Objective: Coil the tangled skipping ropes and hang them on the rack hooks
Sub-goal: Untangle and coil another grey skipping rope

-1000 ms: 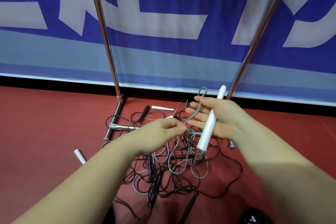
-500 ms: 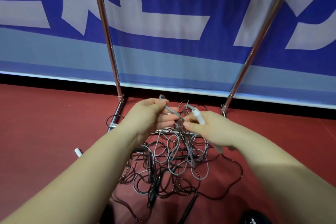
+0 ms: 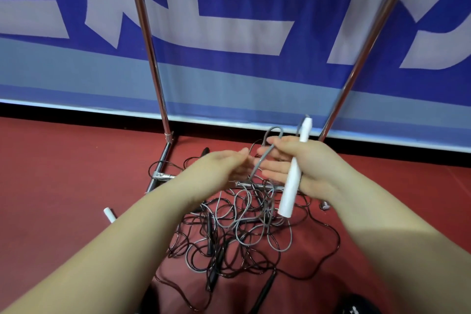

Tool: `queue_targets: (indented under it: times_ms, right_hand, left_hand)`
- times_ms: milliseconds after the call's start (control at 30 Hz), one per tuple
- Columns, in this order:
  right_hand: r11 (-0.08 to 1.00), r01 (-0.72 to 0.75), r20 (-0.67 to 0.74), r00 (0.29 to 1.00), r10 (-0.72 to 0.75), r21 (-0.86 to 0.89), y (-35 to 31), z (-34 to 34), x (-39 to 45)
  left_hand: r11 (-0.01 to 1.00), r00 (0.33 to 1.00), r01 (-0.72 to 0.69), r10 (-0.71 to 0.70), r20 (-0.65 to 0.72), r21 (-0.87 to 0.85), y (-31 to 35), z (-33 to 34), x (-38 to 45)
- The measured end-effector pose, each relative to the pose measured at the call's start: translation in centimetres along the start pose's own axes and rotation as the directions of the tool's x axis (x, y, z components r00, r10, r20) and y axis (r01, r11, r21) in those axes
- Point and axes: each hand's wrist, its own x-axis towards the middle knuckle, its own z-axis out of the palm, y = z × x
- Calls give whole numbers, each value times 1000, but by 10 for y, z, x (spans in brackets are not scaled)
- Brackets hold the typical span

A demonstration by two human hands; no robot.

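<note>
Fingers (image 3: 274, 160) of the right hand (image 3: 305, 166) lie spread and nearly straight, with the white handle (image 3: 293, 176) held against the palm by the thumb side, its tip poking up toward 12 o'clock and its butt hanging toward 6; half a second ago that handle was tucked low in a closed fist with only a stub showing, so it has swung upright. A loop of grey rope (image 3: 270, 143) arches over the right forefinger and runs down between the two hands into the pile. Left hand (image 3: 219, 168) has let go: its fingers are relaxed and slightly cupped at 9 o'clock of the right hand, holding nothing I can see, where a moment back they pinched the grey cord up near the knuckles. Both hands have drifted right and a touch higher against the rack. Below them, toward 6 o'clock, the tangle of skipping ropes (image 3: 242, 232) lies unchanged on the red floor (image 3: 63, 186), grey and black cords knotted over each other, black handles (image 3: 209, 234) buried in it, one more white handle (image 3: 109, 214) peeking out at 8 o'clock beside the left forearm. Rack uprights (image 3: 150, 58) rise at 11 and 1 o'clock, the base bar (image 3: 163, 175) touching the heap's far edge, the blue-and-white banner (image 3: 242, 20) behind; no hooks in view
</note>
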Motion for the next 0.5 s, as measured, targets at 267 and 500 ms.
queue_targets:
  times_ms: [267,500]
  right_hand:
    - [962,-51,-19,998,59,268,-7,-5,0]
    - [822,125,40,992,-123,-556,6,-6,1]
  left_hand:
    - [889,989,-144,142,38,434,-6,4,-3]
    - [983,987,-88,65,-145,-159,4,4,-1]
